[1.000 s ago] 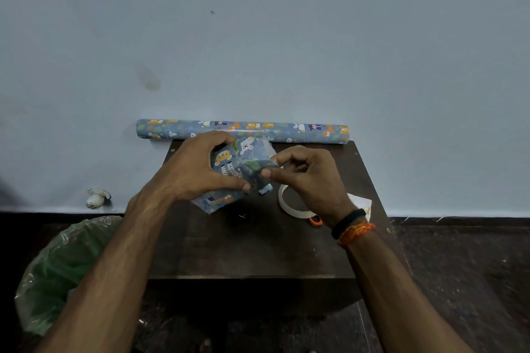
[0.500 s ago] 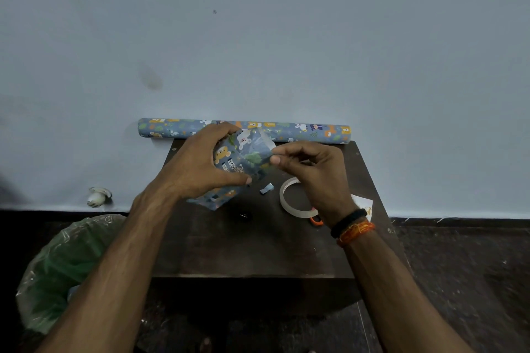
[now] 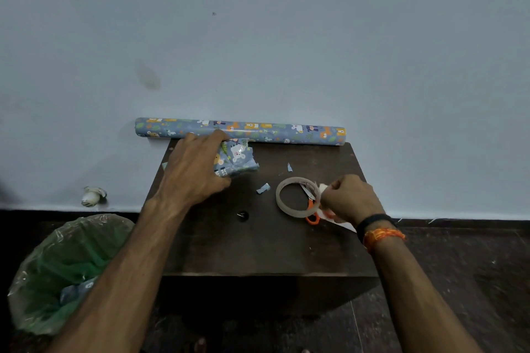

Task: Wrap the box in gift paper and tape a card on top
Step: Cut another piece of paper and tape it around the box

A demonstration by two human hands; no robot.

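The box [image 3: 236, 157], wrapped in blue animal-print paper, lies at the back left of the dark table [image 3: 258, 249]. My left hand [image 3: 195, 169] grips it from the left, fingers curled over its top and thumb at its near side. My right hand [image 3: 348, 199] is at the table's right, just past the tape ring [image 3: 286, 206], with its fingers curled and pinching the edge of the white card [image 3: 344, 226]. Most of the card is hidden under that hand. Orange-handled scissors [image 3: 311, 205] lie partly inside the tape ring.
A roll of the same gift paper [image 3: 286, 130] lies along the wall at the table's back edge. Small paper scraps [image 3: 263, 188] sit mid-table. A bin lined with a green bag [image 3: 63, 269] stands on the floor at the left.
My right hand left the box and moved right and down to the card beside the tape ring. My left hand lowered the box onto the table, further back and left.
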